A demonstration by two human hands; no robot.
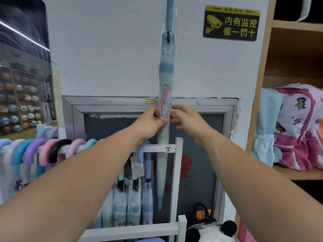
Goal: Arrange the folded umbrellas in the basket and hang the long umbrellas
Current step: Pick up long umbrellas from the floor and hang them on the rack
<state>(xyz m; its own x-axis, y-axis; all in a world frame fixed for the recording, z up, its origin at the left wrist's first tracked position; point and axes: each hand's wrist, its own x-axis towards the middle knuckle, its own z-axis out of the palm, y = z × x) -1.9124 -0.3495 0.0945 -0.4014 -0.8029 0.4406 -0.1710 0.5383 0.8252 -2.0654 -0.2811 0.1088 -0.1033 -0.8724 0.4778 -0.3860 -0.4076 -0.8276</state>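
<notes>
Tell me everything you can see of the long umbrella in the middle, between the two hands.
The long umbrella is closed and upright, tip down, before the white wall. It looks pale blue-green with a pink print, in a clear plastic sleeve. Its blue shaft runs up out of view, so its support is unseen. Its lower part passes behind the white rack rail. The left hand pinches its middle; the right hand is open beside it, contact unclear.

You stand in a shop: black-and-yellow camera warning sign point(231, 23), white barcode tag point(137, 165) on racked pastel crook-handled umbrellas point(45, 151), shelved sports balls point(17, 109), pink cartoon backpack point(300, 126) on wooden shelving point(297, 174).
</notes>
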